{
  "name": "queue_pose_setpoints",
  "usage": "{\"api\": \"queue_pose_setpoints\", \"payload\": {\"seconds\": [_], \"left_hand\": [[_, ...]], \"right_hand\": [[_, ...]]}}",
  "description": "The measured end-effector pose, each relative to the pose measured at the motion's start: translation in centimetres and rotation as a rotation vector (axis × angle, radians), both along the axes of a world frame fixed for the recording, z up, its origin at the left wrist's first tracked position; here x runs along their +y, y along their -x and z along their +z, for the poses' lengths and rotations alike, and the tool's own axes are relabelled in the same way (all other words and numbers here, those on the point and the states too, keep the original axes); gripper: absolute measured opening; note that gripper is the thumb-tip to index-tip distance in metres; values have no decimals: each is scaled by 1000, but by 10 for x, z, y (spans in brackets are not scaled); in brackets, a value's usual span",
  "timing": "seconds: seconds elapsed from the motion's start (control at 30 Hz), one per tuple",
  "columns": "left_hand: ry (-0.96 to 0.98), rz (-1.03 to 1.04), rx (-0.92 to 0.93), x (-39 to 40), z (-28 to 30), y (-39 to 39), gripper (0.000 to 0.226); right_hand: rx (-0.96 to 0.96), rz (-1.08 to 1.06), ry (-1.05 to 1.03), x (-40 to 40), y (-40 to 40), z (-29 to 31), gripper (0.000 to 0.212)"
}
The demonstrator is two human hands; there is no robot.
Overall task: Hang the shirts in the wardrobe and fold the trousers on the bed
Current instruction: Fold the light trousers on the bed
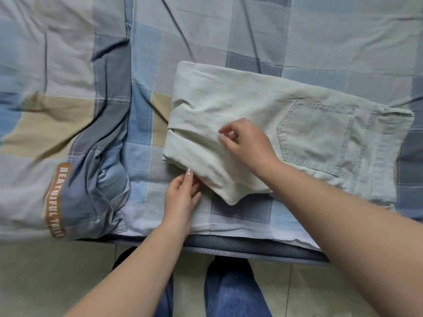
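Pale green trousers lie folded on the checked bed sheet, back pocket up at the right, legs doubled over at the left. My left hand pinches the near edge of the folded legs between thumb and fingers. Resting on top of the fold, my right hand has its fingers curled and nips the cloth near the middle of the trousers. No shirts or wardrobe are in view.
A rumpled checked quilt with an orange lettered label covers the left of the bed. The bed's front edge runs across below my hands. Beneath it are a tiled floor and my jeans-clad legs.
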State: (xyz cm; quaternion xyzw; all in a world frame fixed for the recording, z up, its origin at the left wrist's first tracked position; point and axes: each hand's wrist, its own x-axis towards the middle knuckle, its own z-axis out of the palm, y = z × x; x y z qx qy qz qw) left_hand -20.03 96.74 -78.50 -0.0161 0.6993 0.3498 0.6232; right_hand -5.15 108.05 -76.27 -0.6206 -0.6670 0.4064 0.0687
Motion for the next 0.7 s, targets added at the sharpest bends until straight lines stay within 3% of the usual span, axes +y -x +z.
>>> {"api": "queue_pose_setpoints", "payload": {"seconds": [0.2,0.37,0.53,0.7], "left_hand": [[23,23,184,47,-6,39,28],[51,-126,259,60,-16,60,35],[145,-131,52,65,-17,75,33],[165,-67,-51,59,-17,81,24]], "right_hand": [[-77,72,-75,97,57,-8,41],[-286,126,-28,138,87,-23,40],[-376,40,-39,144,101,-37,36],[-243,-190,-43,150,106,-39,25]]}}
